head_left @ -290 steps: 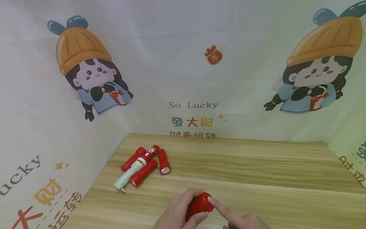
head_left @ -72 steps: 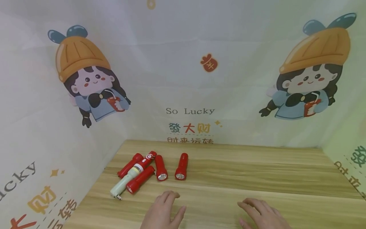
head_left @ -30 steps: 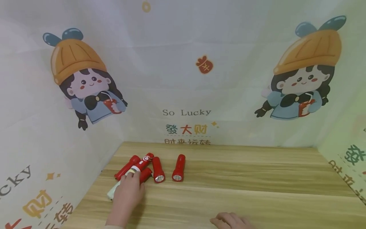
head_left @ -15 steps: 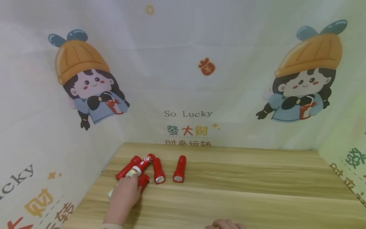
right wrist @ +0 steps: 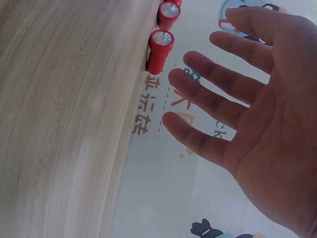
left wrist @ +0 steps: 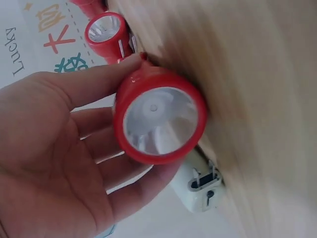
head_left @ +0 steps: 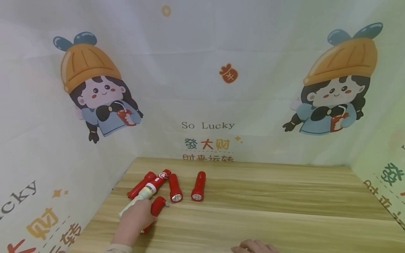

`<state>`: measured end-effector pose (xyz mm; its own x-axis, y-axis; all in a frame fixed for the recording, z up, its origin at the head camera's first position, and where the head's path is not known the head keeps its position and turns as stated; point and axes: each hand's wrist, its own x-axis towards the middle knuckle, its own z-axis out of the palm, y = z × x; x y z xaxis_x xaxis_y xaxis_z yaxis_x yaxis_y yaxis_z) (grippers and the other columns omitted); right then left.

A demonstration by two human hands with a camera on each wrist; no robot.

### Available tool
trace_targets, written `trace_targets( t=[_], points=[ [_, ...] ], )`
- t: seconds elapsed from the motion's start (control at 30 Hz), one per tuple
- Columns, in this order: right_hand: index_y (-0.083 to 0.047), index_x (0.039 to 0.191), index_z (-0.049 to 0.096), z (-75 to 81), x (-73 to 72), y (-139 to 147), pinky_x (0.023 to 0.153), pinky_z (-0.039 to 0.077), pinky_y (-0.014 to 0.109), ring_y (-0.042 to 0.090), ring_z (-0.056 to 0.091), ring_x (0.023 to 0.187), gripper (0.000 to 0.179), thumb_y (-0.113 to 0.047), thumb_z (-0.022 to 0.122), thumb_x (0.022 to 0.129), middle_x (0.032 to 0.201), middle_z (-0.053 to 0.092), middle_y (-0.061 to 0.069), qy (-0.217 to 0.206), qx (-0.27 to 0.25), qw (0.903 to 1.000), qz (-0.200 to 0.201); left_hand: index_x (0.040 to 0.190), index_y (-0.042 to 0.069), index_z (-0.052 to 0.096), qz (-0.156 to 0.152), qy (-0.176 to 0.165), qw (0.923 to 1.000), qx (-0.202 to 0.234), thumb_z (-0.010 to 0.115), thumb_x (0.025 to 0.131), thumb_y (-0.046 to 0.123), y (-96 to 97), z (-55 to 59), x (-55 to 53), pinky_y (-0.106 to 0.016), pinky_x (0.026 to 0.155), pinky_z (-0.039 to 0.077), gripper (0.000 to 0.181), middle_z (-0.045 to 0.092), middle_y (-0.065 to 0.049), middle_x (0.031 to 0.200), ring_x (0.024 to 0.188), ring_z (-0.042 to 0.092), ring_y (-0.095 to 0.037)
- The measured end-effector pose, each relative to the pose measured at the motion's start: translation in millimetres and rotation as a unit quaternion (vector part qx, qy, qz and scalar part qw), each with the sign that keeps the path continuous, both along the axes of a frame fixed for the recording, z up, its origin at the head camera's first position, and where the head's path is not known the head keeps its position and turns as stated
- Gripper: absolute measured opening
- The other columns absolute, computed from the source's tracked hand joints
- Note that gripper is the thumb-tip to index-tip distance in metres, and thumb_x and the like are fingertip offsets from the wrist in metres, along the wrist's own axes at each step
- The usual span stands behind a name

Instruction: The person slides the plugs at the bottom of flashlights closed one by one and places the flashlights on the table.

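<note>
My left hand [head_left: 134,218] grips a red flashlight [head_left: 158,206] at the left of the table. In the left wrist view its round clear lens [left wrist: 161,121] faces the camera, with the thumb along one side and the fingers curled behind. Close beside the hand lies a long flashlight, pale green at the near end and red at the far end [head_left: 159,180]; two metal prongs [left wrist: 205,178] stick out of its pale end. My right hand [head_left: 254,246] is low at the table's front edge, fingers loosely spread and holding nothing in the right wrist view.
Another red flashlight [head_left: 140,186] lies at the far left. Two more, a red flashlight [head_left: 175,188] and a separate red flashlight [head_left: 198,187], lie side by side with lenses toward me. Printed cloth [head_left: 262,116] hangs behind the wooden table [head_left: 269,189].
A red flashlight held by both hands 9.7 seconds ago was set down right of the others. My left hand has since reached left, gripped another red flashlight and drawn it toward me.
</note>
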<state>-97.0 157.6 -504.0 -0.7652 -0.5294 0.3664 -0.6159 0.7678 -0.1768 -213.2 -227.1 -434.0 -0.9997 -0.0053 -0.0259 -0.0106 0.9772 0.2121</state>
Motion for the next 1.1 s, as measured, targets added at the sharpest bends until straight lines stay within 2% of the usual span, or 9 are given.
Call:
trace_targets(
  t=[0.13, 0.23, 0.43, 0.53, 0.63, 0.73, 0.87, 0.97, 1.1],
  points=[
    [-0.027, 0.13, 0.074, 6.6, -3.2, 7.1, 0.069, 0.055, 0.034, 0.009, 0.069, 0.096, 0.049, -0.064, 0.06, 0.101, 0.115, 0.075, -0.006, -0.063, 0.005, 0.998, -0.002, 0.086, 0.006, 0.068, 0.009, 0.005, 0.9999, 0.002, 0.089, 0.081, 0.021, -1.0, -0.1, 3.1, -0.043, 0.064, 0.052, 0.026, 0.065, -0.005, 0.076, 0.068, 0.057, -0.023],
    [-0.023, 0.133, 0.073, 13.3, -5.1, 13.7, 0.07, 0.059, 0.039, 0.013, 0.072, 0.099, 0.052, -0.063, 0.06, 0.102, 0.116, 0.076, -0.003, -0.077, 0.006, 0.997, 0.006, 0.092, 0.005, 0.068, 0.026, 0.015, 0.9994, 0.018, 0.087, 0.08, 0.019, -0.6, 2.0, 6.1, -0.042, 0.063, 0.051, 0.027, 0.067, -0.007, 0.08, 0.07, 0.058, -0.023],
    [-0.006, 0.137, 0.067, 26.0, -11.6, 30.1, 0.066, 0.058, 0.023, 0.004, 0.07, 0.089, 0.054, -0.048, 0.066, 0.103, 0.108, 0.076, 0.004, -0.049, -0.035, 0.9942, 0.089, 0.14, -0.004, 0.057, 0.036, 0.007, 0.9943, 0.1, 0.083, 0.082, 0.013, 5.2, 9.3, 15.1, -0.043, 0.069, 0.056, 0.065, 0.072, -0.016, 0.102, 0.082, 0.063, -0.026],
    [0.001, 0.14, 0.062, 28.9, -15.1, 39.0, 0.064, 0.056, 0.017, 0.001, 0.069, 0.085, 0.055, -0.038, 0.07, 0.103, 0.105, 0.076, 0.008, -0.034, -0.065, 0.9886, 0.131, 0.147, -0.005, 0.052, 0.03, -0.008, 0.9837, 0.177, 0.085, 0.081, 0.01, 14.0, 13.3, 22.8, -0.045, 0.076, 0.06, 0.076, 0.073, -0.018, 0.112, 0.09, 0.066, -0.026],
    [0.0, 0.148, 0.055, 30.0, -18.2, 47.5, 0.065, 0.055, 0.019, 0.002, 0.07, 0.087, 0.058, -0.033, 0.07, 0.103, 0.107, 0.076, 0.009, -0.052, -0.08, 0.9857, 0.14, 0.146, -0.005, 0.055, 0.018, -0.004, 0.9676, 0.252, 0.085, 0.081, 0.008, 26.9, 17.6, 32.2, -0.045, 0.078, 0.062, 0.073, 0.072, -0.017, 0.118, 0.093, 0.068, -0.025],
    [-0.012, 0.161, 0.044, 29.7, -23.5, 55.4, 0.069, 0.055, 0.023, 0.006, 0.072, 0.093, 0.065, -0.035, 0.067, 0.104, 0.114, 0.075, 0.007, -0.141, -0.077, 0.9802, 0.115, 0.146, 0.001, 0.058, 0.006, -0.017, 0.9471, 0.32, 0.083, 0.084, 0.008, 42.1, 21.1, 39.8, -0.045, 0.079, 0.062, 0.067, 0.071, -0.014, 0.124, 0.096, 0.068, -0.023],
    [-0.022, 0.168, 0.031, 50.1, -21.4, 58.3, 0.07, 0.052, 0.025, 0.0, 0.068, 0.094, 0.069, -0.033, 0.062, 0.108, 0.116, 0.073, 0.006, -0.249, -0.084, 0.9618, 0.077, 0.154, 0.003, 0.049, -0.028, -0.074, 0.9117, 0.403, 0.079, 0.09, 0.011, 60.5, 25.3, 48.7, -0.05, 0.087, 0.062, 0.071, 0.069, -0.013, 0.131, 0.107, 0.067, -0.025],
    [-0.027, 0.17, 0.027, 67.5, -12.3, 55.7, 0.063, 0.047, 0.019, -0.01, 0.059, 0.084, 0.072, -0.02, 0.062, 0.107, 0.104, 0.07, 0.001, -0.201, -0.116, 0.967, 0.105, 0.157, 0.002, 0.043, -0.066, -0.121, 0.8858, 0.443, 0.075, 0.096, 0.016, 71.6, 30.0, 56.4, -0.052, 0.092, 0.061, 0.07, 0.071, -0.011, 0.13, 0.111, 0.065, -0.023],
    [-0.034, 0.168, 0.03, 72.9, 1.4, 49.8, 0.054, 0.036, 0.009, -0.018, 0.041, 0.07, 0.086, -0.009, 0.073, 0.099, 0.086, 0.058, -0.018, -0.062, -0.149, 0.9814, 0.104, 0.154, 0.001, 0.047, -0.11, -0.164, 0.8528, 0.483, 0.069, 0.104, 0.032, 86.4, 36.0, 67.5, -0.045, 0.093, 0.061, 0.062, 0.072, -0.01, 0.124, 0.105, 0.066, -0.02]
  ],
)
